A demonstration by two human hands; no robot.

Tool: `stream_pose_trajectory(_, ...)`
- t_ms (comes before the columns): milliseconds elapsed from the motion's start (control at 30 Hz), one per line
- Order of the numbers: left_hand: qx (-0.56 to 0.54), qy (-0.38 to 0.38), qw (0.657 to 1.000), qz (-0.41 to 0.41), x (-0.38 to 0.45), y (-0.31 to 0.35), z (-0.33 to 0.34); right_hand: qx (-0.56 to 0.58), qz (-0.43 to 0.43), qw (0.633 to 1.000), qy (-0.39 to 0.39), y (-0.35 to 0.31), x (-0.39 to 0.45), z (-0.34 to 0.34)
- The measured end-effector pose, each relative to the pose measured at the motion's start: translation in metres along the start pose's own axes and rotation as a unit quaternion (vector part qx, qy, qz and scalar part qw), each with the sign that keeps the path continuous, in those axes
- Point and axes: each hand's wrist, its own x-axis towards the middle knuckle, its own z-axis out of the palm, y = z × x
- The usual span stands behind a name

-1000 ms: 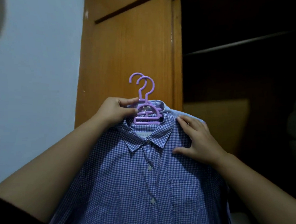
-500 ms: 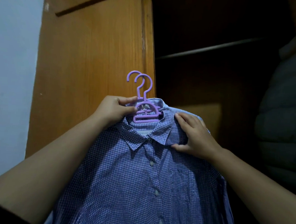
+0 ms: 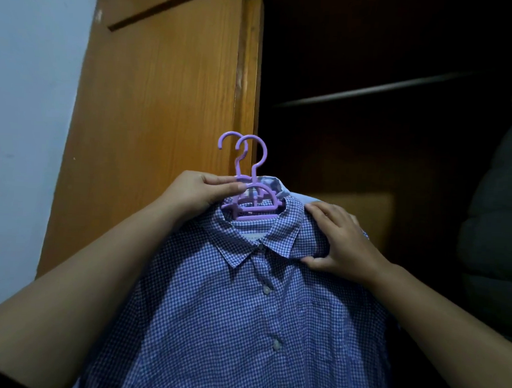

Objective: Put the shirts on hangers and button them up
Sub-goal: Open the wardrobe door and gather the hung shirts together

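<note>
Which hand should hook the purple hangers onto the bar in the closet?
Probably the left hand. It already grips the hangers just under their hooks, so it can lift them to the rail. The right hand only pinches the checked shirt at the shoulder.

I take the wardrobe rail [image 3: 382, 88] as my landmark. Below it the dark wardrobe opening gapes free, wide enough for a hand and the hanger hooks [image 3: 252, 158] to pass in. Left of the rail the wooden door [image 3: 164, 100] stands as a wall, its edge just behind the hooks. At the rail's right end a dark padded jacket [image 3: 495, 236] fills that side. Under the rail, further back, a brown panel [image 3: 357, 217] closes the depth.
</note>
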Motion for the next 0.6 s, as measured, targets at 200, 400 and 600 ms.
stream_pose_trajectory(200, 0.029, 0.046, 0.998, 0.009, 0.009, -0.002, 0.029, 0.021, 0.002, 1.0, -0.018, 0.041, -0.023, -0.003)
stream_pose_trajectory(400, 0.159, 0.078, 0.983, 0.048, 0.025, -0.014, 0.039, -0.012, -0.006, 0.999, -0.032, 0.058, -0.031, -0.012)
stream_pose_trajectory(600, 0.239, 0.124, 0.961, 0.067, 0.03, -0.014, 0.034, -0.035, 0.04, 0.996, -0.074, 0.063, -0.025, -0.042)
